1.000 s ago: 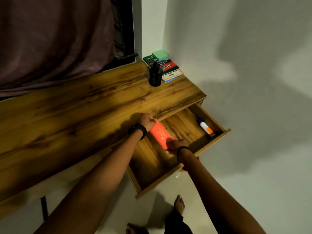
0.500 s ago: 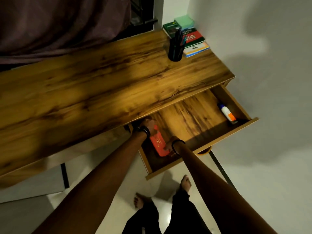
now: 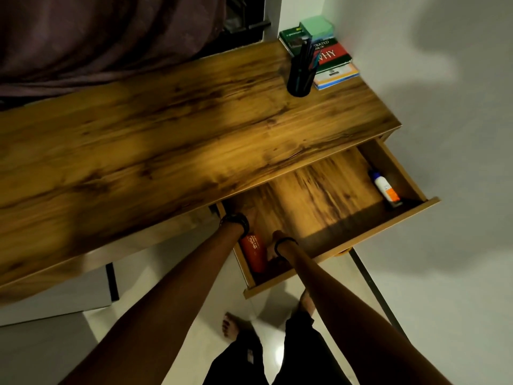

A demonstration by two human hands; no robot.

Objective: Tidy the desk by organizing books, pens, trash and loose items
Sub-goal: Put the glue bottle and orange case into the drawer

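desk (image 3: 172, 140): glossy grained wood | drawer (image 3: 319, 201): same wood | curtain (image 3: 97, 37) behind desk: matt cloth | floor (image 3: 172, 315): shiny tile

Left hand (image 3: 252, 215) and right hand (image 3: 273, 246) reach forward, close together.

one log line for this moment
left hand: at orange box far end, grip hidden; right hand: at box side, grip unclear; box: open drawer, left end; glue bottle: right end

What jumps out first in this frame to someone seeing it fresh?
The open drawer draws the eye: the left hand and right hand are at an orange-red box in its left end. A glue stick lies at its right end; a pen cup and books sit at the far right corner of the desk.
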